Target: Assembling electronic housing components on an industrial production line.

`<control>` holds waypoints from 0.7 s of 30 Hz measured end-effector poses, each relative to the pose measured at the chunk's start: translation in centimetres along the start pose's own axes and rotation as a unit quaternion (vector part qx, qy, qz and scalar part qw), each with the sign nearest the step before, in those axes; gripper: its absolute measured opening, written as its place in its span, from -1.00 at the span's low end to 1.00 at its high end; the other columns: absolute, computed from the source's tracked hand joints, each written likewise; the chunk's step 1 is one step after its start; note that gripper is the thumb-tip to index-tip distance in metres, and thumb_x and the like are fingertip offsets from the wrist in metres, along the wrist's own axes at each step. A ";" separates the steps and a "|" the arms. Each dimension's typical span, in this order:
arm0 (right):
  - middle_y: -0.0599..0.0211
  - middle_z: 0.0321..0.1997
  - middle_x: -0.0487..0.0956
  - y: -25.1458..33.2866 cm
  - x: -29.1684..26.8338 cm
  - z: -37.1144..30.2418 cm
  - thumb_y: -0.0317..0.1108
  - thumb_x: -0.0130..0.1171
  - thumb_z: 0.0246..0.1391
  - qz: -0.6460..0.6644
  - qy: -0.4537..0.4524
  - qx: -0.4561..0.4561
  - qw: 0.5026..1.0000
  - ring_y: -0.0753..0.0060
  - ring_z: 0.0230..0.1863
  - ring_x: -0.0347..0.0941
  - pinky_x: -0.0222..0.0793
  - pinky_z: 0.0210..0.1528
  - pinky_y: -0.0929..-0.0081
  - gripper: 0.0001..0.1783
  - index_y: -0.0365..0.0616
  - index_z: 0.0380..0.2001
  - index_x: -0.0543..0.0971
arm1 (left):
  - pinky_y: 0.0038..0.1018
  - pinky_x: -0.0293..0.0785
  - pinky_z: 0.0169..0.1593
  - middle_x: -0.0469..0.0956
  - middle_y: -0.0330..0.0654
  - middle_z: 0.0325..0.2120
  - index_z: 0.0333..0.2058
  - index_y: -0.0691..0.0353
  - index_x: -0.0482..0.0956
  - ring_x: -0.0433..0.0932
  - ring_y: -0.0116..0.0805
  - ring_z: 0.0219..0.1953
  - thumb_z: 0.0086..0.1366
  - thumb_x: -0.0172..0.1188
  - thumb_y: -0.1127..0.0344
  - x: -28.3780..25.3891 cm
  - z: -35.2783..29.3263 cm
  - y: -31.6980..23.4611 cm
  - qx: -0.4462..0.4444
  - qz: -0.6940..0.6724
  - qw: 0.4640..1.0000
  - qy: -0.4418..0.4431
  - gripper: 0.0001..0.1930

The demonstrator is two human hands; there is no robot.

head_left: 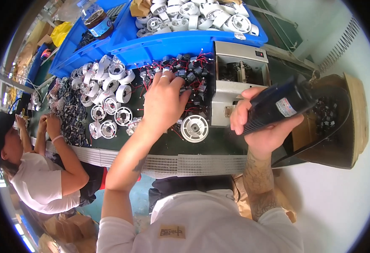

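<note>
My left hand [164,99] reaches over a pile of small dark motors [193,75] with red wires. Its fingers are bent but apart, the tips down among the motors, and I see nothing held between them. Wrapped round a black power screwdriver [282,101] with a ribbed grip is my right hand [266,128]; the tool is slightly blurred and its tip is hidden. Between the hands a round white plastic housing [194,128] lies on the dark green bench, near its front edge. More white housings [109,86] are heaped left of my left forearm.
Blue bins [172,43] stand behind, one full of white parts. A grey metal machine [240,86] is beside the motors. At right sits a cardboard box [355,122] with dark parts. A perforated metal strip [159,164] edges the bench. Another person [45,177] works at left.
</note>
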State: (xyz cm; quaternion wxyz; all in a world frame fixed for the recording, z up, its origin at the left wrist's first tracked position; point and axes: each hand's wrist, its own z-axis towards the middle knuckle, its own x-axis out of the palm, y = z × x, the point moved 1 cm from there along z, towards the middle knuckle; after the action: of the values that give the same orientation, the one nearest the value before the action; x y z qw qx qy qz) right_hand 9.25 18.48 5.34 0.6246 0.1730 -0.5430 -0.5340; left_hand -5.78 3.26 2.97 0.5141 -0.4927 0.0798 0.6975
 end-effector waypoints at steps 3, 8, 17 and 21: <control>0.28 -0.59 0.43 -0.2 -0.4 0.0 0.67 -0.55 -0.04 -0.009 -0.011 -0.008 1.000 0.44 -0.71 0.27 0.23 -0.62 0.47 0.16 -0.35 -0.06 0.35 | -0.21 0.46 -0.14 0.46 -0.07 -0.41 -0.41 0.26 0.62 0.47 -0.05 -0.25 0.01 0.35 0.35 1.3 1.0 -0.4 0.049 0.117 0.991 0.033 -0.83; 0.28 -0.58 0.42 0.0 -0.5 0.2 0.68 -0.58 -0.05 0.003 -0.037 -0.018 0.999 0.45 -0.70 0.27 0.23 -0.62 0.47 0.19 -0.37 -0.06 0.35 | -0.31 0.48 -0.26 0.55 -0.14 -0.46 -0.45 0.24 0.65 0.53 -0.17 -0.35 0.04 0.31 0.42 0.1 0.3 0.9 0.007 -0.002 1.000 -0.014 -0.92; 0.27 -0.59 0.43 0.2 -0.6 0.1 0.71 -0.61 -0.09 -0.006 -0.002 -0.006 1.000 0.43 -0.70 0.27 0.24 -0.61 0.45 0.21 -0.35 -0.07 0.36 | -0.63 0.36 -0.38 0.59 -0.28 -0.44 -0.31 0.33 0.59 0.47 -0.63 -0.43 0.21 0.29 0.45 -2.9 -3.9 -1.9 -0.190 -0.415 0.888 0.050 -0.90; 0.28 -0.59 0.43 0.4 -0.3 0.1 0.70 -0.62 -0.08 -0.001 -0.018 -0.009 1.000 0.42 -0.70 0.27 0.24 -0.60 0.46 0.20 -0.34 -0.07 0.36 | -0.54 0.34 -0.39 0.56 -0.21 -0.44 -0.39 0.30 0.56 0.46 -0.48 -0.43 0.14 0.30 0.46 -1.7 -6.1 -3.5 -0.226 -0.342 0.911 0.039 -0.90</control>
State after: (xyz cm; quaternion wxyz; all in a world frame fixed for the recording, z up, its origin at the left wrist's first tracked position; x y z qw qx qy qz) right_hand 9.37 18.94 5.52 0.6156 0.1580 -0.5490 -0.5428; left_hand 0.65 -0.04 2.63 0.5929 -0.6197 -0.2332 0.4584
